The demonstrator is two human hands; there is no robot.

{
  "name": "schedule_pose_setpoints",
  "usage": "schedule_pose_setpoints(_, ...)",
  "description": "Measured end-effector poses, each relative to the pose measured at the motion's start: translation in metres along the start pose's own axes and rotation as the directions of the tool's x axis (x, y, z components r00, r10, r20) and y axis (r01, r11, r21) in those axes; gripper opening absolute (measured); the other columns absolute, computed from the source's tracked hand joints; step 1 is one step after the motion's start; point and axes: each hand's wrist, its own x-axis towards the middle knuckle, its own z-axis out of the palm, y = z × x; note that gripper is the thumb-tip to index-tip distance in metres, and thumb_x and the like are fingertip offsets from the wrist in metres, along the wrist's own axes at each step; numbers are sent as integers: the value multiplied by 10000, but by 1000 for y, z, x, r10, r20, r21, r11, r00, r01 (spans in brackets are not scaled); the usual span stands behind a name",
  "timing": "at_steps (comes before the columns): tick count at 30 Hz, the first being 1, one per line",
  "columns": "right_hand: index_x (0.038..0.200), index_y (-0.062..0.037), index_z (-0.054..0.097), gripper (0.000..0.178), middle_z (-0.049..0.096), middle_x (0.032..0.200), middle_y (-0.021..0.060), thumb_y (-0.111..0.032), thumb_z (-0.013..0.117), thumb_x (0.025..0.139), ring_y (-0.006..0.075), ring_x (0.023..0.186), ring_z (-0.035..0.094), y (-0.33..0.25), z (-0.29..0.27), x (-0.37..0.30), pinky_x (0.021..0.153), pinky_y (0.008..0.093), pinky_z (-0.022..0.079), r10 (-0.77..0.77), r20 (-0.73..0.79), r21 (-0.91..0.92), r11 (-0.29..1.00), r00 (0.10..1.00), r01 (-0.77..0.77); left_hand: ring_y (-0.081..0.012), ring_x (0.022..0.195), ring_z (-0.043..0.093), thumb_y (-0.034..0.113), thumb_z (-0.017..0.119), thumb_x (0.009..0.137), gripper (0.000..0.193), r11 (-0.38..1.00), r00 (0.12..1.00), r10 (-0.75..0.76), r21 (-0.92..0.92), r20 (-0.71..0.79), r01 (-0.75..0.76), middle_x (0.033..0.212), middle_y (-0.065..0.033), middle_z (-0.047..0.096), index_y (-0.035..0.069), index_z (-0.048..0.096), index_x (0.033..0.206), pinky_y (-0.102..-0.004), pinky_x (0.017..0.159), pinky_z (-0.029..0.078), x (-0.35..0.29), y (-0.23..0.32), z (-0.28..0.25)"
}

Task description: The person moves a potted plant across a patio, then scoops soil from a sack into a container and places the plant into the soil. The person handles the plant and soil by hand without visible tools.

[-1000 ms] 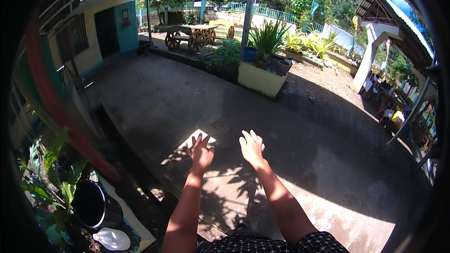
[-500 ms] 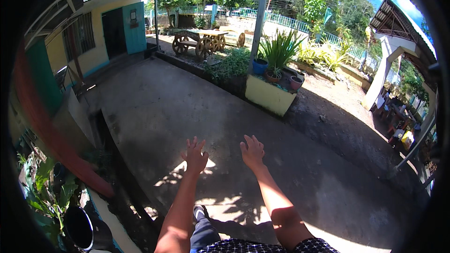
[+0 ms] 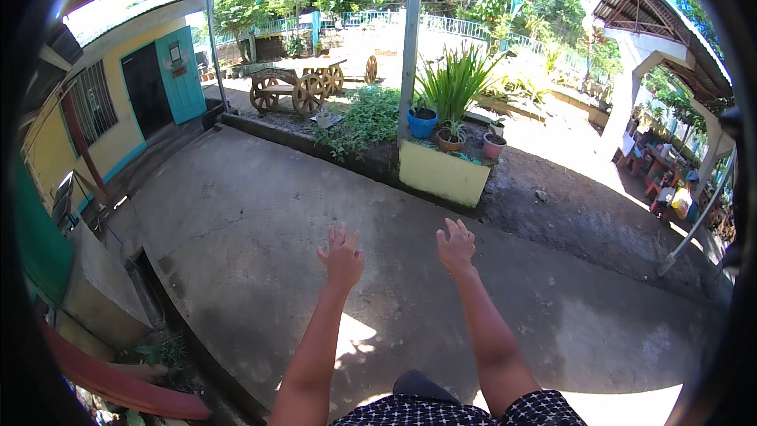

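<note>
Both my arms reach forward over a grey concrete walkway [image 3: 260, 213]. My left hand [image 3: 342, 256], palm down, has its fingers spread and holds nothing. To its right, a hand's gap or more away, my right hand [image 3: 456, 246] is also stretched out with fingers apart and bare. Neither hand touches anything. Beyond the right hand stands a pale yellow planter box [image 3: 441, 173], nearest of the things ahead. On it are a blue pot [image 3: 423, 123] with a tall spiky plant [image 3: 457, 83] behind, and a pink pot [image 3: 494, 146].
A metal post [image 3: 411, 47] rises beside the planter. Along the left runs a drainage channel [image 3: 169, 312], with a red curved beam [image 3: 126, 386] near me. Ahead left is a teal door [image 3: 181, 75]. Wooden wheeled benches [image 3: 276, 91] stand in the garden. A roofed shelter [image 3: 654, 55] is at right.
I have moved forward along the walkway; the planter and door look nearer. My hands have drifted apart, the right one further right. The black bucket at lower left has left view.
</note>
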Motion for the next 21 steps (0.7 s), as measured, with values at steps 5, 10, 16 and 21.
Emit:
schedule_pose_setpoints(5, 1289, -187, 488, 450, 383, 1401, 114, -317, 530, 860, 329, 1274, 330, -30, 66, 117, 1005, 519, 288, -50, -15, 55, 997, 999, 51, -318, 1380, 179, 110, 572, 804, 462, 999, 999, 39, 10, -27, -38, 1454, -103, 305, 174, 526, 1259, -687, 993, 155, 117, -21, 32)
schedule_pose_setpoints(10, 1279, -209, 495, 403, 395, 1396, 95, -263, 504, 879, 307, 1268, 343, -100, 146, 239, 999, 504, 303, -192, 110, 107, 978, 975, 181, -317, 1377, 190, 110, 565, 803, 470, 996, 996, -78, 29, -36, 79, 1453, -102, 305, 160, 517, 1267, -685, 991, 163, 236, -54, 35)
schedule_pose_setpoints(16, 1302, -202, 475, 441, 384, 1402, 94, -267, 518, 867, 294, 1268, 339, -204, 241, 351, 1005, 501, 290, -369, 180, 154, 926, 912, 344, -321, 1370, 204, 88, 536, 791, 506, 977, 966, -195, 51, -167, 206, 1442, -106, 320, 149, 488, 1291, -689, 978, 187, 357, -128, 30)
schedule_pose_setpoints(21, 1310, -195, 469, 480, 384, 1404, 101, -282, 531, 842, 303, 1268, 346, -276, 331, 445, 1007, 505, 299, -378, 221, 167, 923, 899, 347, -324, 1368, 209, 88, 534, 783, 529, 966, 952, -247, 37, -178, 258, 1442, -105, 320, 146, 471, 1305, -693, 973, 189, 474, -198, 42)
